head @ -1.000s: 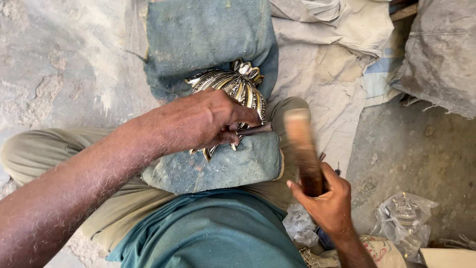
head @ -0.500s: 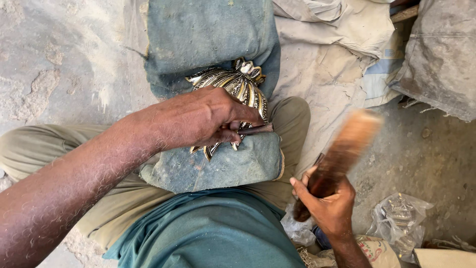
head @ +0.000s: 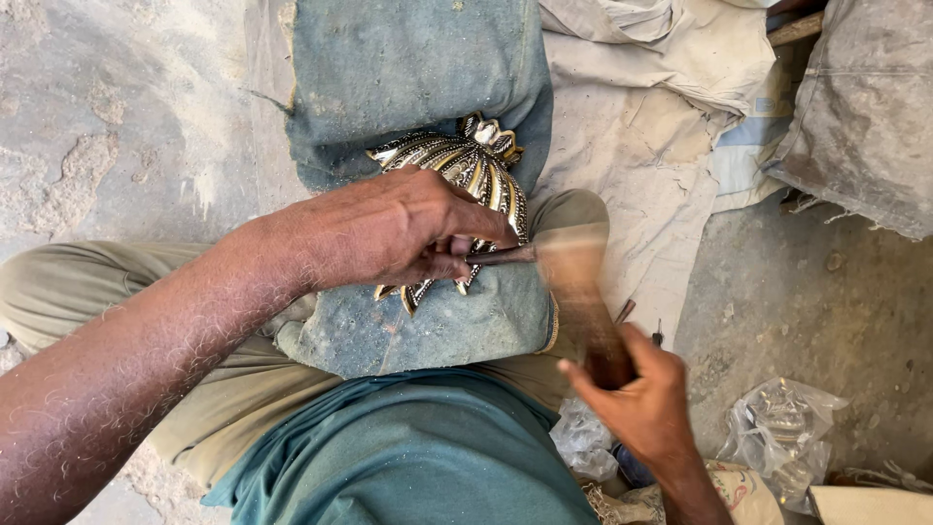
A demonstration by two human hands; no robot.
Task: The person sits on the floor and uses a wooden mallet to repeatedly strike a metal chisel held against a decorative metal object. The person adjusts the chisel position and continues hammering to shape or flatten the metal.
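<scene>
A ridged, fan-shaped metal ornament (head: 466, 165) in gold and dark tones lies on a blue-grey padded cushion (head: 408, 68) resting over my lap. My left hand (head: 408, 228) presses down on the ornament and pinches a thin metal punch (head: 501, 256) that points to the right. My right hand (head: 637, 389) grips the handle of a wooden mallet (head: 573, 277); its blurred head is at the punch's outer end.
Pale cloth sheets (head: 661, 117) and a grey sack (head: 865, 126) lie at the right. A clear plastic bag (head: 782, 437) with small metal pieces sits on the dirt floor (head: 117, 117) by my right wrist. Small tools (head: 641, 326) lie beside my knee.
The mallet swung out to the right half a second ago and has now come back against the punch. My left hand stayed on the ornament.
</scene>
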